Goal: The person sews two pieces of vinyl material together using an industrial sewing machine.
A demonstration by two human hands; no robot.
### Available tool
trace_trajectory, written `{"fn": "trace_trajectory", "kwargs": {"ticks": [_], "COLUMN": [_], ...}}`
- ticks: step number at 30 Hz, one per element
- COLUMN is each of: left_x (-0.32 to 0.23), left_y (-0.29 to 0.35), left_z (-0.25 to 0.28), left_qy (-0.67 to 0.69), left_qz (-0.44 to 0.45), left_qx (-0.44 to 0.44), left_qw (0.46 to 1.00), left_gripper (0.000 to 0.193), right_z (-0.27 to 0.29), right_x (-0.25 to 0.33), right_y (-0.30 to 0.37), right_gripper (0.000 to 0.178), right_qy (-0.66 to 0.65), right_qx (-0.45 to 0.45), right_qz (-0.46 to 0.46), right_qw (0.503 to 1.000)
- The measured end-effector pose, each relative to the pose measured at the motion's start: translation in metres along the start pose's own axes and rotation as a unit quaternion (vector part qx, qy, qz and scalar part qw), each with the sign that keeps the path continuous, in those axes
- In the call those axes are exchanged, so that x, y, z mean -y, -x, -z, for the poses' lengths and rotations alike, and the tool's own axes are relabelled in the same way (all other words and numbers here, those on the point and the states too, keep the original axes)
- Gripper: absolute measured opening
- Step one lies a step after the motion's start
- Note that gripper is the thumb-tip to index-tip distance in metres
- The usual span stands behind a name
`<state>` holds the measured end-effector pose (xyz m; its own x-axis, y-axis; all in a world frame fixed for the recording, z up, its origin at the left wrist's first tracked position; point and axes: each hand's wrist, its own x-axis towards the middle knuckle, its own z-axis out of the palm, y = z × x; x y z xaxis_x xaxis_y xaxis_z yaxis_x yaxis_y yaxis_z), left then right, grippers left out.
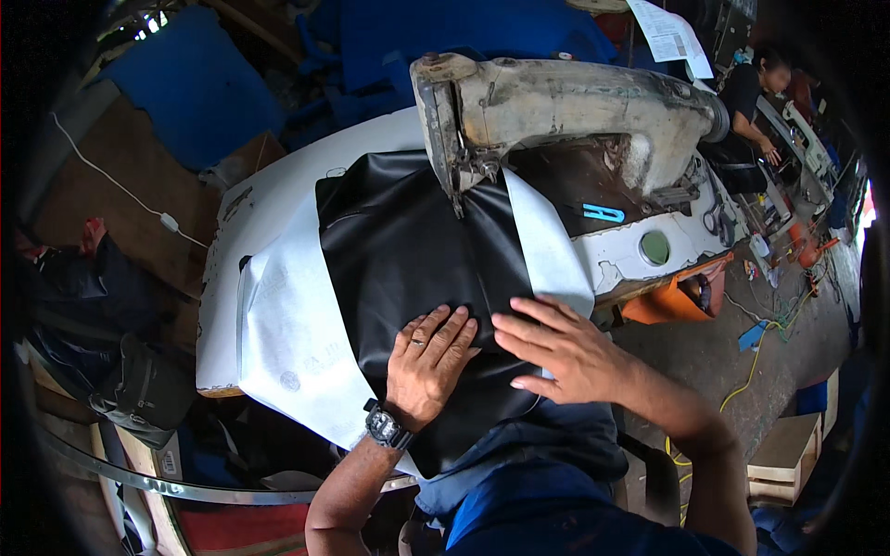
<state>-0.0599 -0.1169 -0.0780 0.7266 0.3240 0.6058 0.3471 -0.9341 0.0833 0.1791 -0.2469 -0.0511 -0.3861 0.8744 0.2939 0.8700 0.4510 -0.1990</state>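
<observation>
A black leather-like sheet [417, 250] lies over white backing material [287, 315], with its far end under the needle of a worn sewing machine [565, 97]. Flat on the near part of the black sheet rests my left hand [431, 357], fingers stretched out, a ring and a wrist watch showing. To its right, my right hand [565, 350] touches the same sheet near its right edge, its fingers spread. Neither hand grips anything. The near end of the sheet hangs over the table edge toward my lap.
On the white table [222, 324] are a blue clip-like tool [603, 213], a round green-topped tin [654, 247] and scissors [716, 218]. An orange pouch [672, 301] hangs below the table's right side. Bags [144, 389] stand at left; another person [756, 102] sits far right.
</observation>
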Motion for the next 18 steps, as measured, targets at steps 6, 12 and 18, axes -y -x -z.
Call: {"fn": "trace_trajectory", "kwargs": {"ticks": [6, 12, 18], "left_x": [0.017, 0.049, 0.058], "left_y": [-0.025, -0.057, -0.063], "left_z": [0.005, 0.025, 0.024], "left_qy": [0.04, 0.037, 0.216], "left_qz": [-0.065, -0.116, -0.053], "left_qx": [-0.046, 0.02, 0.285], "left_qw": [0.996, 0.992, 0.932], "left_gripper": [0.033, 0.032, 0.049], "right_z": [0.022, 0.04, 0.017], "right_x": [-0.021, -0.037, -0.044], "right_y": [-0.023, -0.043, -0.027], "right_gripper": [0.076, 0.03, 0.023], "right_qy": [0.016, 0.011, 0.001], "right_qx": [-0.021, -0.03, 0.01], "right_qz": [-0.046, 0.036, 0.071], "right_qw": [0.999, 0.999, 0.997]}}
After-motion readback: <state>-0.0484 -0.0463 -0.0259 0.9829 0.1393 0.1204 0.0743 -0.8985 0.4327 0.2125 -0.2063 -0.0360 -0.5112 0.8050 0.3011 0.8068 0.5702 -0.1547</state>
